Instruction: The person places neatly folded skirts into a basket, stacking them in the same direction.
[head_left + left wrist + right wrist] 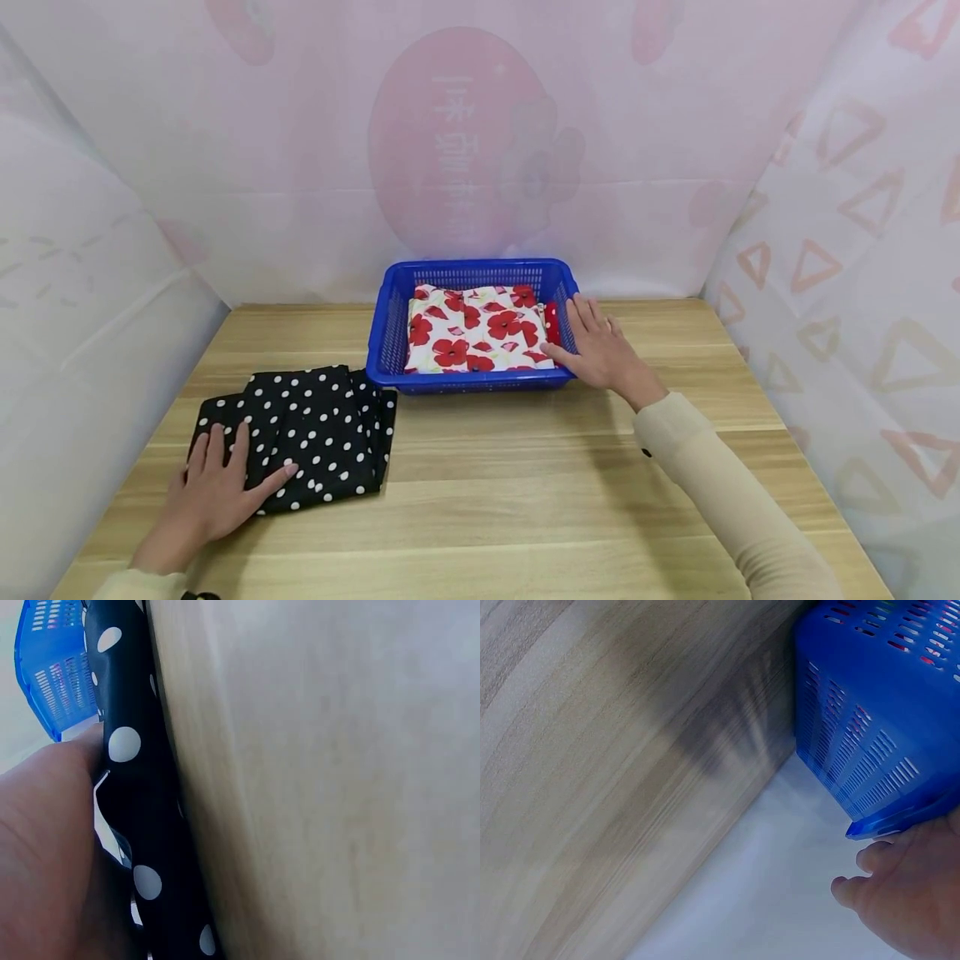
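Observation:
A folded black cloth with white dots [326,433] lies on the left of the table. My left hand [213,496] rests on its left part, fingers straight and spread. From the side, the left wrist view shows the cloth's thick folded edge under the hand. Toward the back stands a blue perforated plastic basket [468,381]. Inside it lies a folded white cloth with red flowers [487,325], and a bit of red dotted cloth [551,321] shows at its right. My right hand [602,348] is at the basket's right rim with fingers extended, the thumb reaching over the inside.
The wood-grain table [487,500] ends at the back against a pink and white printed fabric wall [300,233]. Similar fabric walls stand on the left and right [862,333]. The black cloth's right edge lies close to the basket's front left corner.

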Motion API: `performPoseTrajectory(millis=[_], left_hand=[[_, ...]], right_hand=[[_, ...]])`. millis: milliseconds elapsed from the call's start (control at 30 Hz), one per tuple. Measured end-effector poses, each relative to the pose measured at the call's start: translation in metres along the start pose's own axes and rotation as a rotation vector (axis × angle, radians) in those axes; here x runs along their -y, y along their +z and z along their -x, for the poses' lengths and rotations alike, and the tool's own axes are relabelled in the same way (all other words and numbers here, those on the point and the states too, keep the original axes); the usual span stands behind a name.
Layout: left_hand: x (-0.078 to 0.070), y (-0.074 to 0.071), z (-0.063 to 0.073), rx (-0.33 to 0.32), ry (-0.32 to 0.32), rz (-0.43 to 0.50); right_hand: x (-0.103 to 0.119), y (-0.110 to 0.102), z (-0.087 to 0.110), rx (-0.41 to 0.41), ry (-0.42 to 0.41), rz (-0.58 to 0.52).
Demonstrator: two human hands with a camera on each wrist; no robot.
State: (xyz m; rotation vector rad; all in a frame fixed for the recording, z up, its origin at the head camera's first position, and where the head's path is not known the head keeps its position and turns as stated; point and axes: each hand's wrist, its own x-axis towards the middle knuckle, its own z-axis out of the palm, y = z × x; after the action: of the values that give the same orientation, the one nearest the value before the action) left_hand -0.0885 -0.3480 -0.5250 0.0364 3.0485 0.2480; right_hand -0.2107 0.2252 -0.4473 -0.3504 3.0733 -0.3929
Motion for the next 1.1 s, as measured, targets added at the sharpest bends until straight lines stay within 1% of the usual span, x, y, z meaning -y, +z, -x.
performPoseTrajectory(millis=[333,633,900,1100], left_hand=[[-0.006,0.003,0.015,0.006,-0.007,-0.024],[-0.014,0.007,0.028,0.026,-0.020,-0.006],[-0.027,0.011,0.042,0.044,-0.041,0.010],[-0.040,0.014,0.050,0.034,-0.044,-0.002]], right_hand=[[0.000,0.000,0.000,-0.001,-0.004,-0.009],[-0.001,0.000,-0.001,-0.006,-0.015,-0.013],[-0.001,0.000,-0.001,0.003,-0.005,-0.004],[-0.001,-0.001,0.000,0.000,-0.004,-0.011]])
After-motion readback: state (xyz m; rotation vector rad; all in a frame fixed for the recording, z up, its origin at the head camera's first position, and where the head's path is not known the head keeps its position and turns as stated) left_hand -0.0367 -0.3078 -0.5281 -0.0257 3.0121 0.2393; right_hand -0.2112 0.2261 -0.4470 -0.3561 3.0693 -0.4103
